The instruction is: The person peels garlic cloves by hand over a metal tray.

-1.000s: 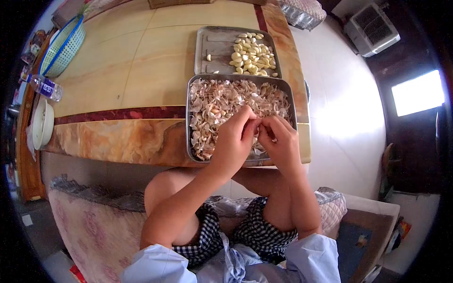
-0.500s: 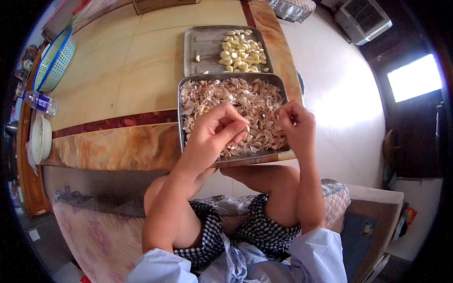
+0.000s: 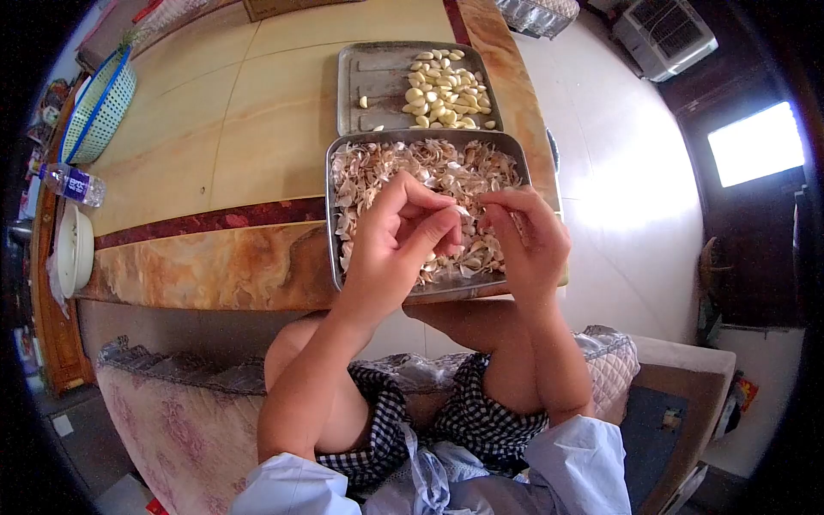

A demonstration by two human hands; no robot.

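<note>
Over the near metal tray (image 3: 331, 232), full of papery garlic skins (image 3: 390, 163), both hands are held close together. My left hand (image 3: 396, 236) pinches a small pale garlic clove (image 3: 462, 211) between thumb and forefinger. A short gap to its right, my right hand (image 3: 528, 232) has thumb and fingertips drawn together; whether a bit of skin is between them is too small to tell. Beyond, a second metal tray (image 3: 378, 73) bears a heap of peeled garlic cloves (image 3: 442, 94) on its right side, with a couple of single cloves at its left.
The trays stand at the right end of a marble-patterned table (image 3: 172, 189). At the left are a blue-rimmed basket (image 3: 103, 107), a plastic bottle (image 3: 73, 184) and a pale bowl (image 3: 77, 249). A quilted seat (image 3: 172, 412) is beneath me.
My right hand has moved left toward the left hand, its fingers now reaching to the clove's side. My left hand has shifted slightly up and right, still pinching.
</note>
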